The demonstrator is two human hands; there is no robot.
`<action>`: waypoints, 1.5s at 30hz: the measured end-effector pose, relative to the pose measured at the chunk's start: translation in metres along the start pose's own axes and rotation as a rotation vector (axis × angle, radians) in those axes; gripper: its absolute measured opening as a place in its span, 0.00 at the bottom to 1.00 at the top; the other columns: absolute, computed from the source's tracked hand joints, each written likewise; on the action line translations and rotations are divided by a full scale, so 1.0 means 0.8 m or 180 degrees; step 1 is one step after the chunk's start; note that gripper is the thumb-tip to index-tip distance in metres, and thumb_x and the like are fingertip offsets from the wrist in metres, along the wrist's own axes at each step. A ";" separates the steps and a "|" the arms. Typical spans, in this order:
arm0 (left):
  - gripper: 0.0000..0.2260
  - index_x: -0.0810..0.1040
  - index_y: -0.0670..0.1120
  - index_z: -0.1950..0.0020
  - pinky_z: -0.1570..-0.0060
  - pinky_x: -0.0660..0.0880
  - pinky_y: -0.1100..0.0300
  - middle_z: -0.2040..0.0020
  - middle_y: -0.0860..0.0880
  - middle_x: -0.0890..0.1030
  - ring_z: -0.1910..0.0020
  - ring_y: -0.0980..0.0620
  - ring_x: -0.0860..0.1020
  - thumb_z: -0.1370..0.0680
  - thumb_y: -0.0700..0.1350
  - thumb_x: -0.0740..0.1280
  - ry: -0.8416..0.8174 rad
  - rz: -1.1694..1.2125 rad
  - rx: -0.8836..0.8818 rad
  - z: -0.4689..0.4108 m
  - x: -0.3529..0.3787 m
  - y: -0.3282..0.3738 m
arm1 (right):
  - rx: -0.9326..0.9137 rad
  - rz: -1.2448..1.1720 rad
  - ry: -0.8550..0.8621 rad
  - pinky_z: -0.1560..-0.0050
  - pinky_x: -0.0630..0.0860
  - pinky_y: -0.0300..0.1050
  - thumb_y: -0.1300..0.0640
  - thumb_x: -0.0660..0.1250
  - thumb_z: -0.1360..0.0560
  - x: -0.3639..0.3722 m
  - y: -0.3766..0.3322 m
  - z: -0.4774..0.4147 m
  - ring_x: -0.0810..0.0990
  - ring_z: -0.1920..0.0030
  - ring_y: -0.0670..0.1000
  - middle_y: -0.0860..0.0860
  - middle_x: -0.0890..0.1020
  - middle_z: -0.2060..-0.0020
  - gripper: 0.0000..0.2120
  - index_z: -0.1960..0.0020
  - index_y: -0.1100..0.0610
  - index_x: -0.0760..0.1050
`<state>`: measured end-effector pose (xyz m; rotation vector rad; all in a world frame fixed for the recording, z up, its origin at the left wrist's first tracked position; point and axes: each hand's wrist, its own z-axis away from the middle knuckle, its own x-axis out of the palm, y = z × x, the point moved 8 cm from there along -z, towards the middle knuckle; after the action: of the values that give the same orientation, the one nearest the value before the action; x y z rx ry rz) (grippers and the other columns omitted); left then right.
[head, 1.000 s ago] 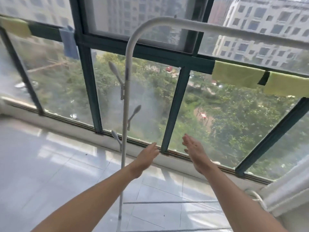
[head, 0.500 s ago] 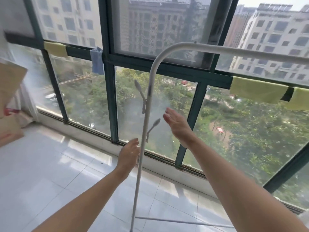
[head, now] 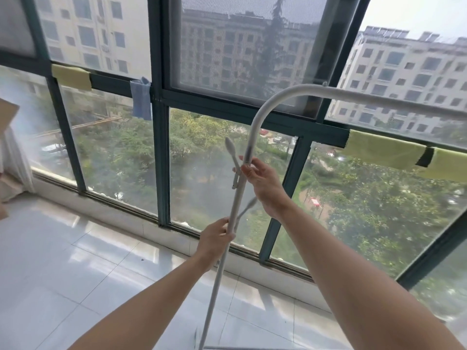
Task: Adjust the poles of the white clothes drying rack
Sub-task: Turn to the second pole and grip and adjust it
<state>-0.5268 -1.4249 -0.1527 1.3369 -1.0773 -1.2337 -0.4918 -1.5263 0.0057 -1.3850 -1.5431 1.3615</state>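
The white clothes drying rack's upright pole (head: 219, 271) rises from the floor at bottom centre, bends at the top and runs right as a horizontal bar (head: 379, 99). Two short peg arms stick out of the upright: an upper one (head: 232, 152) and a lower one (head: 247, 207). My left hand (head: 214, 239) is wrapped around the upright low down. My right hand (head: 261, 180) grips the upright higher, at the joint collar beside the upper peg arm.
A dark green framed window wall (head: 159, 147) stands just behind the rack. Yellow-green cloths (head: 386, 152) and a blue cloth (head: 140, 99) hang on its crossbar. White tiled floor (head: 63, 269) spreads to the left; a curtain and cardboard (head: 7, 157) stand at far left.
Both hands have moved from the air onto the upright pole and closed on it, the left low, the right at the collar. My view has swung further left and upward.
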 end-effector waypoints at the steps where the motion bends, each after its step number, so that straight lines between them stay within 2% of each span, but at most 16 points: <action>1: 0.12 0.80 0.54 0.48 0.59 0.78 0.59 0.53 0.47 0.83 0.53 0.50 0.81 0.25 0.37 0.67 0.0028 0.0020 0.0000 -0.004 -0.001 -0.001 | 0.0008 -0.0036 0.0044 0.59 0.74 0.25 0.61 0.61 0.22 -0.001 0.001 -0.001 0.81 0.50 0.43 0.52 0.83 0.52 0.10 0.50 0.47 0.76; 3: 0.10 0.81 0.52 0.51 0.57 0.79 0.56 0.53 0.43 0.83 0.53 0.47 0.80 0.25 0.37 0.67 0.0023 0.0057 0.0020 -0.009 -0.002 0.002 | -0.0012 -0.0078 0.0092 0.57 0.75 0.26 0.61 0.61 0.22 -0.003 0.002 -0.005 0.82 0.52 0.41 0.51 0.83 0.54 0.09 0.50 0.49 0.76; 6: 0.09 0.81 0.50 0.51 0.59 0.77 0.57 0.54 0.42 0.83 0.56 0.48 0.79 0.25 0.37 0.67 -0.0083 0.0032 0.0068 -0.018 0.001 0.005 | -0.0052 -0.0117 0.0178 0.43 0.76 0.41 0.61 0.61 0.22 -0.007 0.003 -0.010 0.82 0.51 0.45 0.50 0.83 0.56 0.08 0.50 0.51 0.76; 8: 0.09 0.81 0.49 0.50 0.58 0.78 0.55 0.55 0.44 0.83 0.57 0.48 0.79 0.25 0.36 0.67 -0.0113 -0.0030 0.0057 -0.023 0.002 0.003 | -0.0056 -0.0110 0.0242 0.38 0.73 0.47 0.62 0.61 0.22 -0.010 0.006 -0.013 0.81 0.49 0.48 0.49 0.83 0.56 0.08 0.50 0.52 0.77; 12: 0.11 0.80 0.52 0.55 0.62 0.76 0.58 0.61 0.50 0.82 0.60 0.51 0.79 0.25 0.36 0.66 -0.0103 -0.0075 0.0128 -0.034 0.006 0.003 | -0.0054 -0.0098 0.0328 0.42 0.73 0.46 0.62 0.61 0.22 -0.015 0.008 -0.020 0.80 0.48 0.51 0.49 0.82 0.57 0.07 0.49 0.54 0.76; 14: 0.12 0.79 0.54 0.57 0.61 0.75 0.57 0.62 0.51 0.81 0.61 0.51 0.78 0.25 0.35 0.66 -0.0067 -0.0095 0.0149 -0.043 0.006 0.007 | -0.0034 -0.0060 0.0362 0.44 0.72 0.45 0.61 0.61 0.22 -0.017 0.006 -0.027 0.80 0.48 0.52 0.49 0.82 0.57 0.07 0.49 0.54 0.76; 18: 0.11 0.79 0.52 0.54 0.63 0.74 0.60 0.61 0.50 0.81 0.61 0.52 0.77 0.24 0.36 0.65 -0.0041 -0.0200 0.0208 -0.070 0.012 0.015 | -0.0006 0.0011 0.0424 0.55 0.71 0.39 0.61 0.61 0.21 -0.027 0.007 -0.046 0.80 0.53 0.47 0.48 0.82 0.58 0.06 0.49 0.54 0.76; 23: 0.11 0.79 0.52 0.54 0.56 0.77 0.55 0.59 0.46 0.81 0.61 0.51 0.77 0.25 0.36 0.66 -0.0083 -0.0330 0.0305 -0.112 0.028 0.019 | -0.0020 0.0048 0.0522 0.53 0.71 0.40 0.60 0.61 0.21 -0.051 0.018 -0.084 0.80 0.52 0.50 0.49 0.82 0.58 0.06 0.48 0.55 0.75; 27: 0.12 0.79 0.54 0.55 0.59 0.75 0.58 0.58 0.46 0.81 0.61 0.53 0.77 0.25 0.36 0.66 -0.0089 -0.0311 0.0365 -0.158 0.042 0.026 | -0.0047 0.0058 0.0562 0.53 0.72 0.41 0.60 0.61 0.22 -0.073 0.027 -0.124 0.80 0.49 0.53 0.50 0.82 0.57 0.05 0.50 0.53 0.76; 32: 0.14 0.80 0.56 0.56 0.63 0.74 0.63 0.58 0.48 0.82 0.60 0.54 0.78 0.25 0.35 0.66 -0.0083 -0.0288 0.0298 -0.223 0.059 0.029 | -0.0112 0.0099 0.0598 0.57 0.72 0.37 0.60 0.62 0.22 -0.101 0.039 -0.180 0.79 0.57 0.45 0.47 0.81 0.59 0.05 0.51 0.53 0.75; 35: 0.15 0.80 0.56 0.58 0.65 0.73 0.63 0.59 0.49 0.82 0.61 0.53 0.78 0.25 0.35 0.66 -0.0098 -0.0295 0.0249 -0.260 0.068 0.030 | -0.0077 0.0191 0.0573 0.50 0.75 0.43 0.58 0.62 0.22 -0.117 0.049 -0.211 0.80 0.54 0.49 0.51 0.82 0.57 0.04 0.52 0.51 0.75; 38: 0.16 0.80 0.58 0.59 0.64 0.74 0.62 0.60 0.50 0.83 0.61 0.53 0.78 0.25 0.35 0.67 -0.0101 -0.0280 0.0246 -0.297 0.082 0.030 | -0.0106 0.0241 0.0594 0.54 0.74 0.41 0.58 0.62 0.22 -0.137 0.059 -0.244 0.80 0.53 0.52 0.57 0.83 0.52 0.05 0.49 0.55 0.76; 40: 0.16 0.80 0.58 0.60 0.65 0.73 0.63 0.62 0.51 0.83 0.62 0.54 0.78 0.26 0.36 0.67 -0.0076 -0.0277 0.0291 -0.319 0.088 0.032 | -0.0124 0.0251 0.0579 0.56 0.73 0.39 0.58 0.62 0.22 -0.147 0.065 -0.263 0.80 0.53 0.51 0.57 0.83 0.52 0.06 0.47 0.56 0.76; 45: 0.16 0.79 0.58 0.60 0.66 0.72 0.63 0.61 0.50 0.82 0.64 0.55 0.77 0.26 0.35 0.66 -0.0077 -0.0367 0.0340 -0.361 0.100 0.033 | -0.0092 0.0273 0.0541 0.52 0.76 0.42 0.58 0.62 0.22 -0.161 0.080 -0.298 0.80 0.50 0.54 0.53 0.82 0.54 0.09 0.44 0.58 0.75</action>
<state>-0.2318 -1.4810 -0.1360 1.4865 -1.1094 -1.2944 -0.2216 -1.5920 0.0260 -1.5584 -1.4112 1.2407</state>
